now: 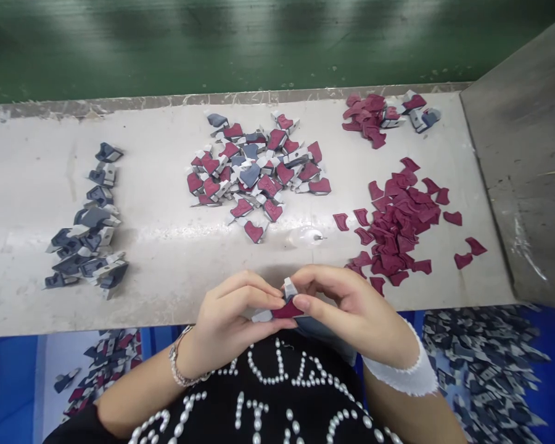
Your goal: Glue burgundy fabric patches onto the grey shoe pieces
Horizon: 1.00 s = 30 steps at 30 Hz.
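Close to my body, at the bench's near edge, both hands hold one small grey-and-white plastic part (289,288) with a dark red insert (287,309) on its side. My left hand (240,314) pinches it from the left between thumb and fingers. From the right, the thumb of my right hand (342,302) presses against the red insert, while its fingers curl behind. Loose red inserts (400,216) lie piled beyond my right hand. Ahead of both hands is a heap of grey-and-white parts, many with red faces (263,163).
Grey parts without red (90,231) form a row on the left of the pale bench (157,246). Another small pile (370,117) sits at the back right. A metal panel (527,160) bounds the right side. Below are bins of parts, left (104,370) and right (485,370).
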{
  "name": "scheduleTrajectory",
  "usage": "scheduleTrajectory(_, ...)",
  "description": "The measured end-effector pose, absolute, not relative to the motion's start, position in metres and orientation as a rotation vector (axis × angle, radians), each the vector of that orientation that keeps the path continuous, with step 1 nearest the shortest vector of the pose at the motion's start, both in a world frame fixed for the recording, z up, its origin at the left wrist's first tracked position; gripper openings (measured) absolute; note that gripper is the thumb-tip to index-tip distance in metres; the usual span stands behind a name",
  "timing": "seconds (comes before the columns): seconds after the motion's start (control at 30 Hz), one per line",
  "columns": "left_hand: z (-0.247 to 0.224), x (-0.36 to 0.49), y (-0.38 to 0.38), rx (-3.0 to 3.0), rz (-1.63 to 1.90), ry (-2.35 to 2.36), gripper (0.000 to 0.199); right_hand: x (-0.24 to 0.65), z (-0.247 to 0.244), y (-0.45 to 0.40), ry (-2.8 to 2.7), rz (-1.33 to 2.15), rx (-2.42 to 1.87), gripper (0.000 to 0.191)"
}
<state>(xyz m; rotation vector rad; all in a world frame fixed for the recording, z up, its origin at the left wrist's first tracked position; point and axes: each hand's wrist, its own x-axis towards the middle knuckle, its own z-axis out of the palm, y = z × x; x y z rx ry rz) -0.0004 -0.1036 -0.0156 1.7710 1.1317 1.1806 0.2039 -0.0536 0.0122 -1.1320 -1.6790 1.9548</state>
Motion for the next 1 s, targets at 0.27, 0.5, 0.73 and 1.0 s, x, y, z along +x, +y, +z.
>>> scheduleTrajectory(0.27, -0.014, -0.001, -0.106, 1.758, 1.188, 1.114, 0.03, 0.206, 0.02, -0.061, -1.894, 1.756, -1.158, 0.011)
scheduleTrajectory(0.5, -0.005, -0.003, -0.104, 1.772, 1.171, 1.095, 0.028, 0.209, 0.028, -0.062, -2.001, 1.675, -1.09, 0.011)
scheduleTrajectory(0.73, -0.005, -0.004, -0.107, 1.785, 1.139, 1.072, 0.029, 0.205, 0.031, -0.063, -2.05, 1.599, -1.094, 0.007)
scheduleTrajectory(1.0, -0.011, -0.006, -0.112, 1.803, 1.171, 1.12, 0.03, 0.2, 0.029, -0.062, -2.095, 1.522, -1.156, 0.011)
